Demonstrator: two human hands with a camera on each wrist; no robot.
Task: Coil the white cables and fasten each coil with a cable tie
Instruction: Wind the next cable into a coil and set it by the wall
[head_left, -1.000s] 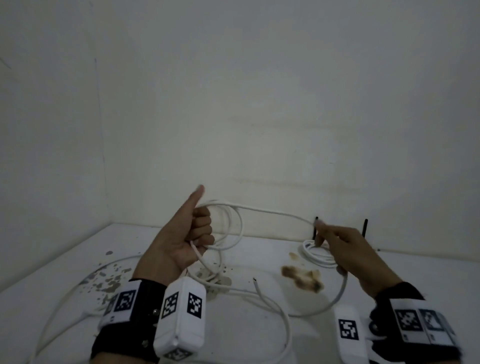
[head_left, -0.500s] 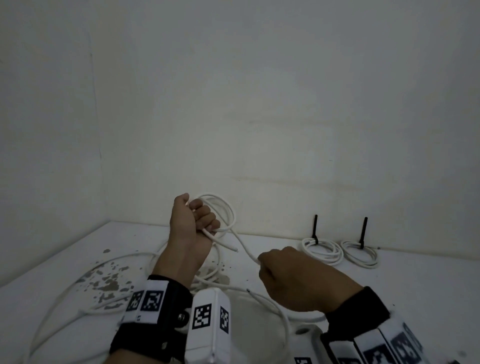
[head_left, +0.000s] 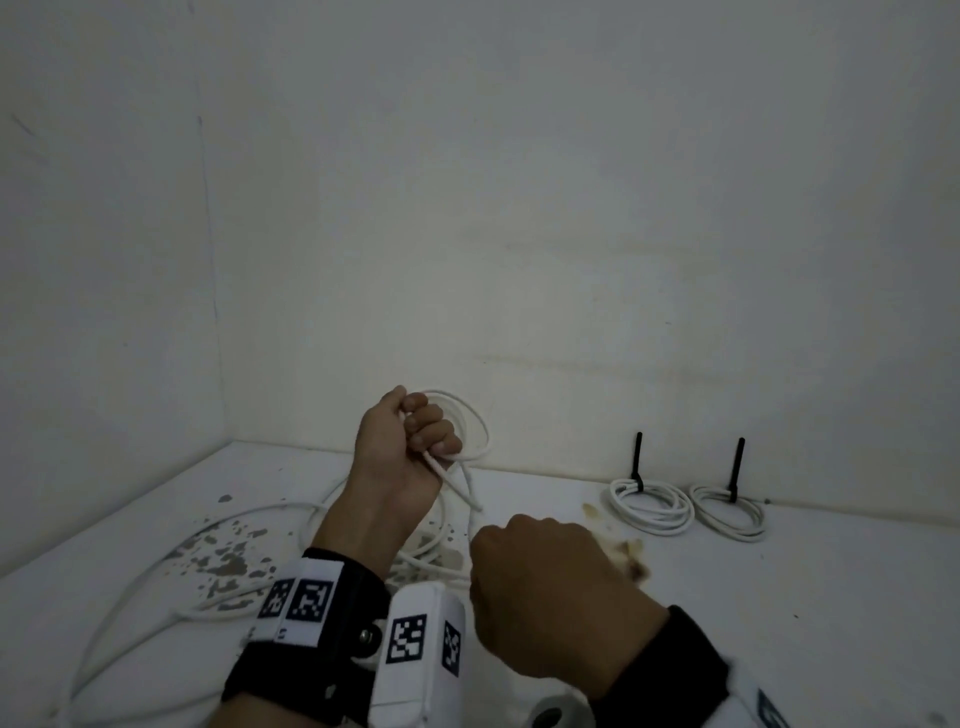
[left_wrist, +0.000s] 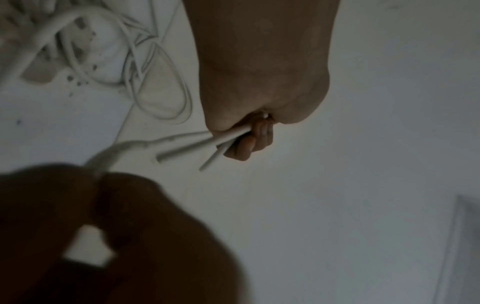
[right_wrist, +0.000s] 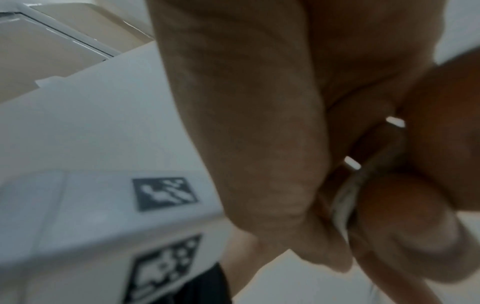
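My left hand (head_left: 410, 441) is raised above the table, fingers curled round small loops of a white cable (head_left: 475, 431); a short free end (head_left: 462, 491) sticks out below the fist. In the left wrist view the same fist (left_wrist: 259, 131) clamps the cable strands (left_wrist: 205, 146). My right hand (head_left: 540, 582) is a closed fist lower and nearer, gripping the strand (head_left: 470, 512) that runs down from the loops. The right wrist view shows white cable (right_wrist: 345, 205) pressed between its fingers. The rest of the cable (head_left: 156, 582) trails loose over the table at the left.
Two finished white coils (head_left: 649, 504) (head_left: 730, 512) lie at the back right by the wall, each with a black cable tie (head_left: 637, 457) (head_left: 736, 467) standing up. The white table (head_left: 831, 597) has grey flecks (head_left: 228, 556) at the left and a brown stain (head_left: 631, 558) near the middle.
My right hand came back from the coils at the right and closed on the strand below my left hand. The left thumb folded down over the loops, and the left hand rose slightly.
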